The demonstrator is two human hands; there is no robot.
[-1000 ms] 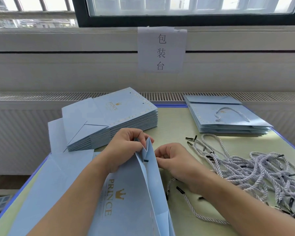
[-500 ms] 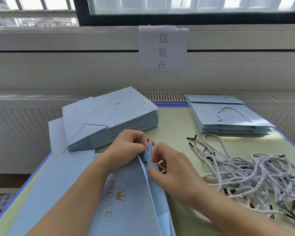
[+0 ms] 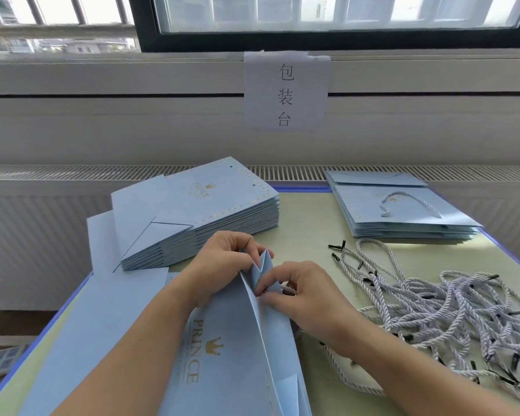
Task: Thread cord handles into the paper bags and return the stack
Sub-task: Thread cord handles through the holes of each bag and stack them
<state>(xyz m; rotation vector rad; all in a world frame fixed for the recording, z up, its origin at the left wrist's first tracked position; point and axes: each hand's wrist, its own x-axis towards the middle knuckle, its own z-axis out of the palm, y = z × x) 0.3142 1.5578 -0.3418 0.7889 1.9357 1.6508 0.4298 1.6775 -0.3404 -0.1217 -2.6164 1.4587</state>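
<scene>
R hand (image 3: 305,298) shifted onto matte blue paper bag (image 3: 237,349), pinching twisted cord; L hand (image 3: 222,265) pinches rim.

- Held paper bag (image 3: 222,340): matt pale-blue paper, smooth; gold foil lettering, slightly shiny.
- Stack of unthreaded bags (image 3: 198,217), 11 o'clock: same matt blue paper, gold dotted edging.
- Cord handles (image 3: 451,307), 3 o'clock: twisted white rope, rough weave; black tips look like plastic.
- Tabletop (image 3: 306,223): smooth, matt pale green.
- Wall sign (image 3: 287,91): thin white paper, creased.
</scene>
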